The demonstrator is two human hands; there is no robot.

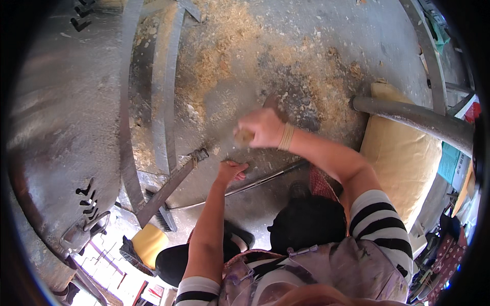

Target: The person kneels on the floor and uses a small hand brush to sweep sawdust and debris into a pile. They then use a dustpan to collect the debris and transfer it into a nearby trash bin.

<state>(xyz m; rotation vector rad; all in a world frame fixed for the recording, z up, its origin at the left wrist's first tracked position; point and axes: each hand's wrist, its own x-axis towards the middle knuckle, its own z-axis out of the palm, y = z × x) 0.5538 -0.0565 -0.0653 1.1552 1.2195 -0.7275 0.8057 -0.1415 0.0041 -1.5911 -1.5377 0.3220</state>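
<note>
My right hand (pixel 262 128), with tan bands around its wrist, is blurred and closed around a short tan-brown object (pixel 244 137), whose kind I cannot tell. A dark reddish-brown shape (pixel 271 102) shows just beyond the knuckles; whether it belongs to the held object is unclear. Below and to the left, my left hand (pixel 232 171) has its fingers curled and its thumb pointing right. Whether it pinches something small cannot be told. Under both hands lies a grey floor (pixel 226 91) strewn with yellowish shavings or crumbs.
A thin metal rod (pixel 249 186) runs across before my knees. Metal frame bars (pixel 164 91) and a large grey metal surface (pixel 69 114) stand at left, with a brush (pixel 165 218) by the lower bar. At right, a thick pipe (pixel 413 116) crosses a full tan sack (pixel 398 153).
</note>
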